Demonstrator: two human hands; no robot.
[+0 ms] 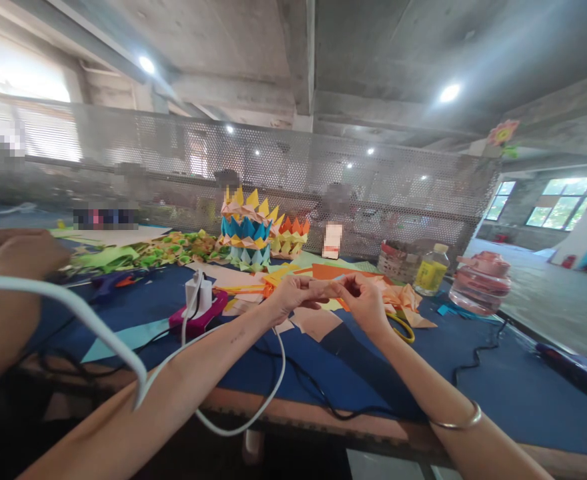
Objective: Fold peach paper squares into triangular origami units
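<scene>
My left hand and my right hand meet over the middle of the blue-covered table, fingertips pinched together. Whatever lies between them is small, and I cannot make it out against the peach paper behind. Under and around my hands are loose peach paper pieces and orange paper. The yellow handle of what looks like scissors lies beside my right wrist. Beyond my hands stands a layered folded-paper piece in yellow, peach and blue, next to a smaller orange and yellow one.
Another person's hand is at the left. A magenta power strip holds a white charger; a white cable loops over my left forearm. Right: a yellow-labelled bottle and a pink jug. A mesh screen stands behind.
</scene>
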